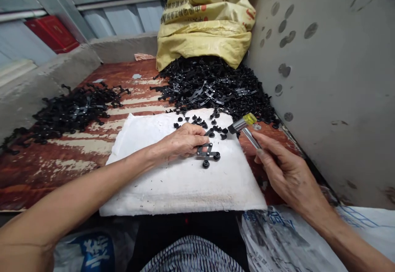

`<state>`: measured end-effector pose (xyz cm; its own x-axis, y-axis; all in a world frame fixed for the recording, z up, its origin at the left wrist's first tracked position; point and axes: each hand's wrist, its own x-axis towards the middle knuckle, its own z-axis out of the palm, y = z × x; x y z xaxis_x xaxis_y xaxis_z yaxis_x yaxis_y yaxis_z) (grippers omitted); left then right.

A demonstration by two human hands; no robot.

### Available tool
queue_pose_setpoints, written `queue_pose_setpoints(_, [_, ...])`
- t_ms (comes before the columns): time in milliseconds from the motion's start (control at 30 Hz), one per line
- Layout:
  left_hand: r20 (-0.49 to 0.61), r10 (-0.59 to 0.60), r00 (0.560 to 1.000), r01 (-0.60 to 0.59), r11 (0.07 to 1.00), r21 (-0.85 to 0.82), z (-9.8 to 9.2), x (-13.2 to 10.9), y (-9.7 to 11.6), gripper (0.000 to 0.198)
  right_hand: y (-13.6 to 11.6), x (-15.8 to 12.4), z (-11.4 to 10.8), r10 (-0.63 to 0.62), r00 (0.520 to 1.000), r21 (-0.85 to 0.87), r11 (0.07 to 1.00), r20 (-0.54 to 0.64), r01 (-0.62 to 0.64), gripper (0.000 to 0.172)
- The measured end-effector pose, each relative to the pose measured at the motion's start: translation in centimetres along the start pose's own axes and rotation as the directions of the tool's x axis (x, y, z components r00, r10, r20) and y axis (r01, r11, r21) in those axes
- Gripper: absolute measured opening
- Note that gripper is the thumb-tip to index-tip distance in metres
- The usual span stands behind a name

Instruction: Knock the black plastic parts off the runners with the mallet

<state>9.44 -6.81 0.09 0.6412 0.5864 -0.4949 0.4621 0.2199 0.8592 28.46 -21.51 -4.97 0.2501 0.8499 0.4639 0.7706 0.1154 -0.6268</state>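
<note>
My left hand rests knuckles-up on a white foam pad, fingers closed on a black plastic frame with small wheels. My right hand grips the metal handle of a small hammer with a yellow and black head, held just right of the frame, its head above the pad's far right corner. Several loose black wheels lie on the pad beyond my left hand.
A big heap of black plastic parts lies behind the pad under a yellow sack. A second heap sits at the left on the worn red board. A grey wall closes the right side.
</note>
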Motion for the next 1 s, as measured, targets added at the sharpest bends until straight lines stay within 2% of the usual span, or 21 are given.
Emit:
queue_pose_setpoints(133, [-0.002, -0.005, 1.000, 0.005, 1.000, 0.018, 0.16, 0.05, 0.14, 0.033, 0.67, -0.35, -0.12, 0.076, 0.997, 0.026, 0.997, -0.018, -0.075, 0.034])
queue_pose_setpoints(300, [-0.008, -0.024, 1.000, 0.024, 1.000, 0.020, 0.13, 0.02, 0.34, 0.027, 0.68, 0.00, -0.21, 0.125, 0.991, 0.070, 0.989, 0.054, -0.129, 0.036])
queue_pose_setpoints(533, [0.006, -0.013, 1.000, 0.013, 0.999, 0.034, -0.04, 0.39, 0.09, 0.022, 0.67, 0.11, -0.30, 0.194, 0.977, 0.082, 0.976, 0.085, -0.201, 0.039])
queue_pose_setpoints(833, [-0.003, -0.023, 1.000, 0.023, 0.998, 0.066, 0.14, 0.32, 0.29, 0.027, 0.62, 0.13, -0.22, 0.144, 0.986, 0.089, 0.985, 0.083, -0.151, 0.035])
queue_pose_setpoints(1000, [-0.017, -0.021, 1.000, 0.023, 0.995, 0.094, 0.29, 0.25, 0.36, 0.027, 0.65, -0.09, 0.09, 0.169, 0.984, 0.101, 0.980, 0.050, -0.173, 0.036])
